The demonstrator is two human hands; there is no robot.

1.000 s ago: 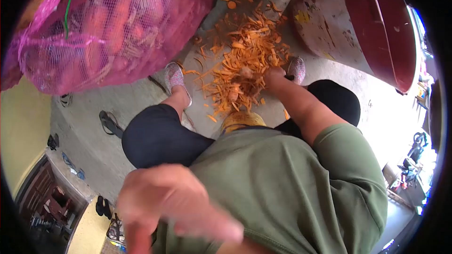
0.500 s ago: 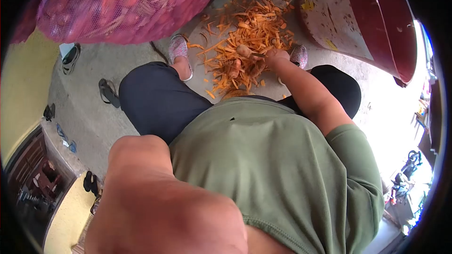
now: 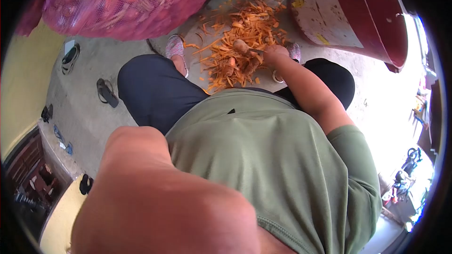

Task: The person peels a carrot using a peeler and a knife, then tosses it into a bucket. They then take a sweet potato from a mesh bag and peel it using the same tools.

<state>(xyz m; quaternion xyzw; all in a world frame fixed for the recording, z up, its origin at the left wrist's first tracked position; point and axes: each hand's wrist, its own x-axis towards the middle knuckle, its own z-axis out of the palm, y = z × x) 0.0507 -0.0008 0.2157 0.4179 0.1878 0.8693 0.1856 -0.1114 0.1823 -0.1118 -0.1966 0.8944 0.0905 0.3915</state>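
Observation:
My right hand (image 3: 275, 53) reaches down between my knees to a heap of orange carrot peelings (image 3: 242, 21) on the concrete floor. It is closed around a thin dark knife (image 3: 256, 51), whose tip touches a pale carrot (image 3: 241, 45) lying on the heap. Another carrot piece (image 3: 231, 62) lies just in front of it. My left hand (image 3: 155, 197) is raised very close to the camera as a large blurred shape at the lower left. Its fingers are not visible and nothing shows in it.
A pink mesh sack of carrots (image 3: 127, 0) lies at the top left. A big dark-red tub (image 3: 372, 14) stands at the top right. My patterned shoes (image 3: 174, 47) flank the peelings. A sandal (image 3: 107, 92) and a shoe (image 3: 70, 57) lie at the left.
My left hand has come up towards the camera and now fills the lower left. My right hand has brought the knife against a carrot on top of the heap.

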